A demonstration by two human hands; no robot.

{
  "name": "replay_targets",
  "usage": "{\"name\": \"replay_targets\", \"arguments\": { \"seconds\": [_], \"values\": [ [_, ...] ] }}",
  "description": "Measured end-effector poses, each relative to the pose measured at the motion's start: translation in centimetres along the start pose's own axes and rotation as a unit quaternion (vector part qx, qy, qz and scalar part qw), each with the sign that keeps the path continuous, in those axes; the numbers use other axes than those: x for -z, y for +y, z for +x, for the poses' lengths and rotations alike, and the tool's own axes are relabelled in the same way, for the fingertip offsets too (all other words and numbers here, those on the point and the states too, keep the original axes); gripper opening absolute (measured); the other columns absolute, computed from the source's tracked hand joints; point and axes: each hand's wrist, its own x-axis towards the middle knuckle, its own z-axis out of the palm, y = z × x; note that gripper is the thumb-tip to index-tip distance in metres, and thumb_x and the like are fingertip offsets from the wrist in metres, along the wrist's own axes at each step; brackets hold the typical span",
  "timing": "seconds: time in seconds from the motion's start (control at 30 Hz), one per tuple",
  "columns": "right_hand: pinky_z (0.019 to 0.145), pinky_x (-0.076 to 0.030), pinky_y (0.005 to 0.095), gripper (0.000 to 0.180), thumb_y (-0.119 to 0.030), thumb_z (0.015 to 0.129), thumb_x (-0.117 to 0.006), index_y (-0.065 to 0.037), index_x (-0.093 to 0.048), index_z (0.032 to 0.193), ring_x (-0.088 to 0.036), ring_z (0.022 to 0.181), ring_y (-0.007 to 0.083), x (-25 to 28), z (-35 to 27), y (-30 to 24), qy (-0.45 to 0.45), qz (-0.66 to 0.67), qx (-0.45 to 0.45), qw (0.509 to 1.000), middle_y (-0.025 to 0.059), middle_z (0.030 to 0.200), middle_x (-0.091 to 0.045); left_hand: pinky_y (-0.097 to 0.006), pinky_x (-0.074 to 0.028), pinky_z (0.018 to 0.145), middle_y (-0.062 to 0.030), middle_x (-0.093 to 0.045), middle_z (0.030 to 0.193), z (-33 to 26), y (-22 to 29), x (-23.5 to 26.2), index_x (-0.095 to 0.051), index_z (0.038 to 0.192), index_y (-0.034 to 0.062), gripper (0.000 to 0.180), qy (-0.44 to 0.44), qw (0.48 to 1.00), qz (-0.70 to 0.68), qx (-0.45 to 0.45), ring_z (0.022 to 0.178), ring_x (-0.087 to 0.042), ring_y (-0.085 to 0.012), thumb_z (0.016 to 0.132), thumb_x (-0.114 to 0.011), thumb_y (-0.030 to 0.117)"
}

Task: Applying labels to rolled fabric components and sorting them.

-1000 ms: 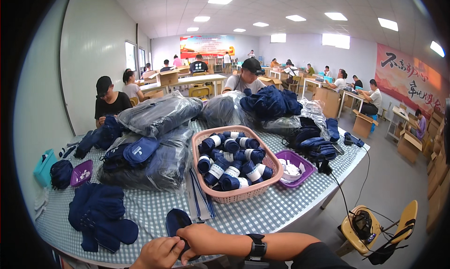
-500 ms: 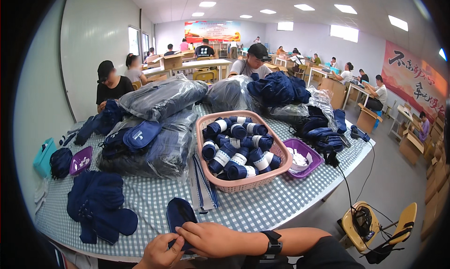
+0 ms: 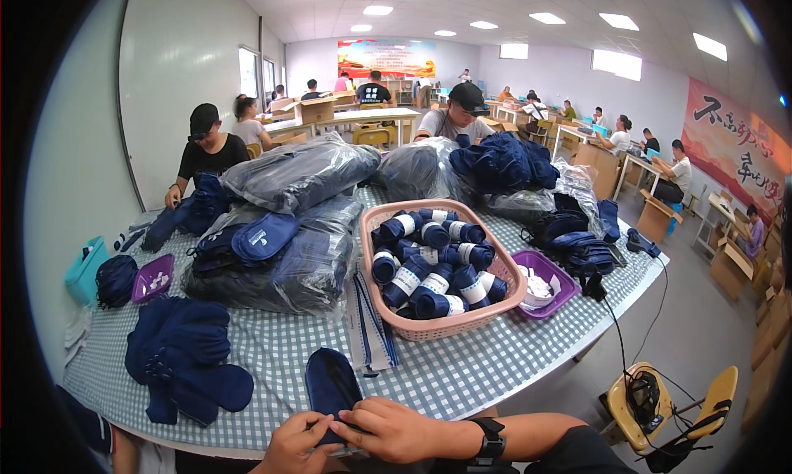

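A long, round-ended navy fabric piece [image 3: 332,378], shaped like a slipper, lies at the table's near edge. My left hand [image 3: 299,443] pinches its near end between thumb and fingers. Right beside it, my right hand [image 3: 389,429] is closed on the same end, its fingertips almost meeting the left thumb. Just beyond lie flat white strips with blue stripes [image 3: 369,330]. Left of my hands is a loose pile of navy fabric pieces [image 3: 177,354].
A pink basket [image 3: 373,313] holds navy rolls with white bands. Purple trays [image 3: 563,302] hold white bits. Plastic-wrapped navy bundles [image 3: 289,268] fill the checked table's [image 3: 280,367] middle. Two people sit across; a sleeve and arm [image 3: 124,451] show lower left. Cables trail to a yellow chair [image 3: 635,404].
The view has shifted slightly, so the scene sits farther right. Both hands stay at the navy piece's near end; my fingers have changed position a little, and more of the piece shows.
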Motion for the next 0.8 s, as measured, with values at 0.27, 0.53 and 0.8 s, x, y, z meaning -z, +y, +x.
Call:
{"name": "replay_targets", "arguments": {
  "seconds": [0.27, 0.53, 0.8],
  "values": [
    [0.082, -0.052, 0.0408, 0.055, -0.002, 0.079, -0.071, 0.009, -0.062, 0.132, -0.062, 0.094, 0.0336, -0.6, -1.3, 0.2, 0.002, 0.043, -0.038, 0.998, 0.0220, 0.115, -0.060, -0.032, -0.049, 0.089, -0.0122, -0.061, 0.109, 4.7, 4.9, 6.5, -0.029, 0.157, -0.0081, 0.103, 0.180, 0.981, -0.042, 0.054, 0.086, -0.058, -0.0178, 0.082, -0.078, 0.042],
    [0.079, -0.051, 0.0418, 0.050, -0.007, 0.083, -0.076, 0.005, -0.064, 0.131, -0.062, 0.092, 0.0345, 0.2, -2.2, 0.1, 0.031, 0.032, -0.071, 0.996, 0.0199, 0.111, -0.063, -0.037, -0.053, 0.075, -0.0121, -0.071, 0.109, 5.6, 8.3, 6.9, -0.076, 0.115, 0.0067, 0.043, -0.043, 0.975, 0.125, -0.176, 0.088, -0.069, -0.0267, 0.076, -0.087, 0.023],
    [0.070, -0.053, 0.0384, 0.049, 0.008, 0.071, -0.078, 0.001, -0.072, 0.119, -0.062, 0.086, 0.0311, 0.2, -3.1, -0.1, -0.001, 0.007, -0.128, 0.992, 0.0186, 0.105, -0.064, -0.045, -0.053, 0.100, -0.0193, -0.057, 0.140, -1.3, 0.3, -0.9, -0.059, 0.140, 0.0032, 0.058, -0.082, 0.989, 0.121, -0.022, 0.120, -0.063, -0.0364, 0.088, -0.077, 0.021]
  ]
}}
